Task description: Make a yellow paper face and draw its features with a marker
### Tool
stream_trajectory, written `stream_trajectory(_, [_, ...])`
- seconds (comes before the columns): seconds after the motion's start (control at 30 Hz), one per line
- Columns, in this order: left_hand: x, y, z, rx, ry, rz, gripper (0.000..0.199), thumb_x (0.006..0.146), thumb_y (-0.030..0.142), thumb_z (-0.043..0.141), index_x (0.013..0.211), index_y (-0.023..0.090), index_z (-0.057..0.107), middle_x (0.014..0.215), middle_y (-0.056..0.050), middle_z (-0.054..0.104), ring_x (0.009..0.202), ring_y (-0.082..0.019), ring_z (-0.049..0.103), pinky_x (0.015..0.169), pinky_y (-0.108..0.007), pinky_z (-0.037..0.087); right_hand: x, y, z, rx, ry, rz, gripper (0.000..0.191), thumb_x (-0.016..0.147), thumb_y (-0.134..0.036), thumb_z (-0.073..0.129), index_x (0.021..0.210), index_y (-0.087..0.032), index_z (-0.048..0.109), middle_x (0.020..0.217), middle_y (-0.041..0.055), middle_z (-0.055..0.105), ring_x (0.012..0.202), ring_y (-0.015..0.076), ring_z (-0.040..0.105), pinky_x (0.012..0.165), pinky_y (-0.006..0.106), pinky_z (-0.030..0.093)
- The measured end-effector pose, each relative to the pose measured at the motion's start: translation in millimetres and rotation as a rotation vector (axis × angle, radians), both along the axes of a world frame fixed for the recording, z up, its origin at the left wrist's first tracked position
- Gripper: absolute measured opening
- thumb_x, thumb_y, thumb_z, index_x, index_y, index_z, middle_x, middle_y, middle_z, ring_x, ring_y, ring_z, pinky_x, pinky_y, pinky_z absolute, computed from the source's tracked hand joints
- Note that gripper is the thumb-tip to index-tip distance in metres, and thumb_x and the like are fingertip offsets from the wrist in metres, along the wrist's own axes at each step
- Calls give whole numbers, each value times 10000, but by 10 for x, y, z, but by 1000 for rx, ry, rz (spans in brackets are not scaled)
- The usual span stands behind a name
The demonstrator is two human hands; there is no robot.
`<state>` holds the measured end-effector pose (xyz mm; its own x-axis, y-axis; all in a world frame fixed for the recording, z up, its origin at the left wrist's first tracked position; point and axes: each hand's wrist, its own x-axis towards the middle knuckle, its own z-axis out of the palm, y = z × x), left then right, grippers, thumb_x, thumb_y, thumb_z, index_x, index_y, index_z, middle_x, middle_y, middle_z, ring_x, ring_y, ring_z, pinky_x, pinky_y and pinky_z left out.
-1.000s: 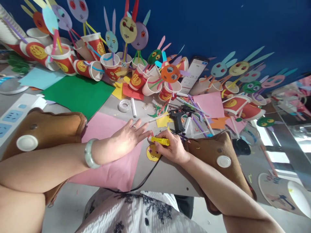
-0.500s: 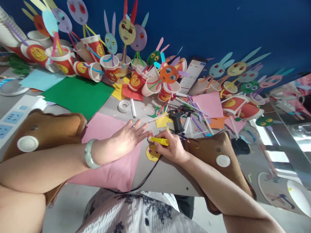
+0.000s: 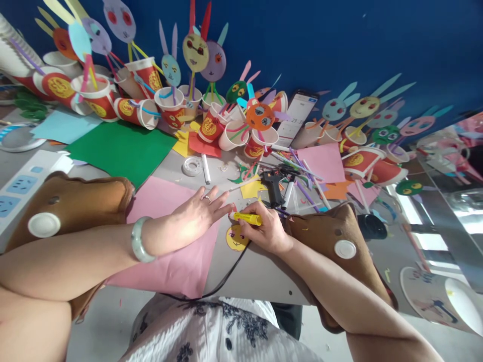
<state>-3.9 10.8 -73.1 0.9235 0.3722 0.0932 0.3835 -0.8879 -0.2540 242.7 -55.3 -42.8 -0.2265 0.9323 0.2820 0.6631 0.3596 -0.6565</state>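
My right hand [image 3: 267, 226] grips a yellow marker [image 3: 247, 218], its tip pointing left at a small reddish scrap [image 3: 233, 207]. Just below the marker lies a round yellow paper face [image 3: 236, 239] with drawn eyes and a smile, partly covered by my fingers. My left hand [image 3: 192, 217] lies with its fingers spread, its fingertips beside the scrap; whether they press on it I cannot tell. Under that hand and wrist is a large pink sheet [image 3: 181, 269]. A black cable [image 3: 226, 277] curves past the yellow face.
Brown cushions lie under my left forearm [image 3: 90, 198] and right forearm [image 3: 324, 236]. A black glue gun [image 3: 273, 187], straws and paper scraps sit beyond my right hand. Paper cups [image 3: 211, 125] with paper rabbit heads line the blue wall, near a propped phone [image 3: 298, 118]. A green sheet [image 3: 124, 148] lies left.
Both hands, the marker and the yellow face stay practically in place. The view has shifted very slightly.
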Motion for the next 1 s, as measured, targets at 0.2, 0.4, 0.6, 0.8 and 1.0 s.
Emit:
stream_trajectory(0.2, [-2, 3, -42, 25, -14, -3, 737, 992, 219, 487, 1674, 187, 210, 1718, -167, 256, 1542, -374, 323, 1206, -538, 306, 6, -12, -2, -27, 7, -24, 110, 883, -280, 633, 940, -251, 544, 735, -12, 708, 566, 142, 642, 516, 258, 482])
stream_trajectory(0.4, [-4, 24, -58, 7, -16, -12, 736, 984, 226, 500, 1668, 197, 232, 1718, -162, 263, 1538, -369, 325, 1197, -544, 301, 5, -13, -9, -21, 6, -23, 107, 874, -261, 635, 932, -252, 547, 740, -15, 706, 566, 140, 642, 516, 255, 481])
stream_trajectory(0.6, [-10, 26, -70, 2, -23, -18, 774, 979, 243, 534, 1677, 191, 205, 1718, -175, 253, 1542, -376, 320, 1215, -556, 265, 7, -4, -6, -30, -9, -26, 99, 870, -277, 629, 920, -252, 547, 724, -12, 702, 563, 142, 634, 499, 257, 470])
stream_trajectory(0.8, [-11, 37, -76, 3, -10, -26, 771, 973, 249, 523, 1676, 201, 210, 1720, -168, 256, 1540, -378, 324, 1196, -549, 298, 1, -10, 1, -33, -1, -31, 102, 858, -265, 633, 901, -257, 541, 701, -16, 695, 552, 144, 630, 491, 259, 471])
stream_trajectory(1.0, [-13, 36, -65, 7, -6, -19, 739, 988, 240, 489, 1673, 189, 216, 1716, -171, 263, 1542, -373, 328, 1197, -549, 310, -11, -3, -3, 25, 1, -30, 104, 885, -292, 639, 927, -250, 553, 724, -16, 700, 523, 124, 610, 493, 245, 472])
